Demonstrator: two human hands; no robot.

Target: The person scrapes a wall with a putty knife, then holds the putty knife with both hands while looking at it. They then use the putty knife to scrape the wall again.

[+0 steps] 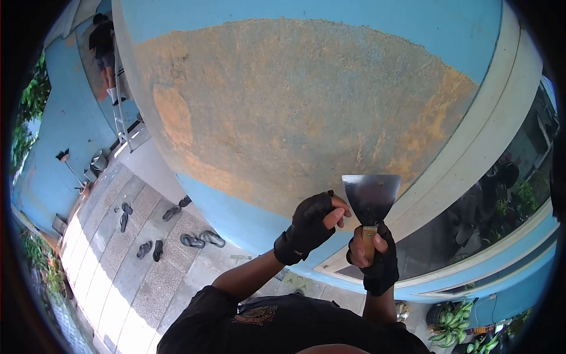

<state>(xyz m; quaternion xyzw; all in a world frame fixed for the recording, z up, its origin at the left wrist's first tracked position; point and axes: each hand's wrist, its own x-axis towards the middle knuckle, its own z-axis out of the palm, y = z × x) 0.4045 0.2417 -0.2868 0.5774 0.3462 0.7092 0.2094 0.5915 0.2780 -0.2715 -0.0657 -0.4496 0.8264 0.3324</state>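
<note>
Scraper: glossy metal blade, wooden handle; wall patch matt, rough

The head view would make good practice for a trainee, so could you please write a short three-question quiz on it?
1. Which hand holds the scraper: (a) left, (b) right, (c) both?
2. True or false: the glove on the left hand leaves the fingertips bare.
3. Fill in: the paint above the rough patch is ____.

Key:
1. b, the right hand
2. True
3. Blue
</note>
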